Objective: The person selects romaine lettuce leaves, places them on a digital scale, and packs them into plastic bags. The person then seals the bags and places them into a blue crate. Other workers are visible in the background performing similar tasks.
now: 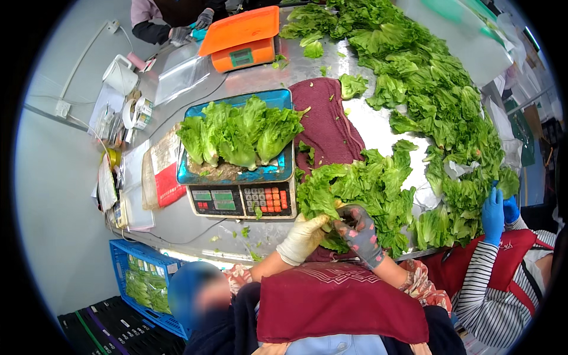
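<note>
My left hand [304, 237], in a whitish glove, grips a green lettuce head [320, 188] near its base. Its leaves point away from me over the table. My right hand [360, 233], in a dark grey glove with pink patches, is at the same head, fingers curled by its base; whether they pinch a leaf is hidden. Loose lettuce [377, 182] lies just beyond and right of my hands. To the left, several lettuce heads [239, 133] lie side by side on the blue pan [230, 177] of a digital scale [242, 202].
A maroon cloth [328, 120] lies right of the scale. Lettuce is heaped [426, 84] along the right side. An orange scale [242, 40] stands at the back. Two co-workers' gloved hands show: grey [182, 35] far left, blue [492, 215] right. A blue crate [142, 284] holds bagged greens.
</note>
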The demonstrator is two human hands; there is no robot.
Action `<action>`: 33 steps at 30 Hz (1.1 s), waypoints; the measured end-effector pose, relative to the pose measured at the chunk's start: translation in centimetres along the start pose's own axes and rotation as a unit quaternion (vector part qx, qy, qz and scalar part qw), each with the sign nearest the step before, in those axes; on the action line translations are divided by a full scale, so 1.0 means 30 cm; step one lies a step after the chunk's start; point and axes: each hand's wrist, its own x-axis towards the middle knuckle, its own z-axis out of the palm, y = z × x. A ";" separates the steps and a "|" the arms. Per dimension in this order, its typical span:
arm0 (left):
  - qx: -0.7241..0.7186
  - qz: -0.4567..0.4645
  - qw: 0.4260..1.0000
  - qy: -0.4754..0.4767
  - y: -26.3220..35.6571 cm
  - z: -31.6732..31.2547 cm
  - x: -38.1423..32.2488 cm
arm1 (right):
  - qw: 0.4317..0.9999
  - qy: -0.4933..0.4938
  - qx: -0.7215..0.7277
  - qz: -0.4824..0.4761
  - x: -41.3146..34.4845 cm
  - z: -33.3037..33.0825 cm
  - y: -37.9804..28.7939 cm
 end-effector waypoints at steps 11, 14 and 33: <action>-0.006 0.011 0.996 0.087 -0.051 -0.056 0.007 | 0.915 -0.029 0.380 0.132 -0.006 -0.055 0.264; -0.055 0.044 0.995 0.075 -0.018 -0.004 0.017 | 0.871 0.146 0.438 0.168 0.028 0.005 0.070; 0.037 -0.003 0.996 0.079 0.002 0.002 -0.009 | 0.998 -0.028 -0.052 0.004 0.029 -0.034 -0.027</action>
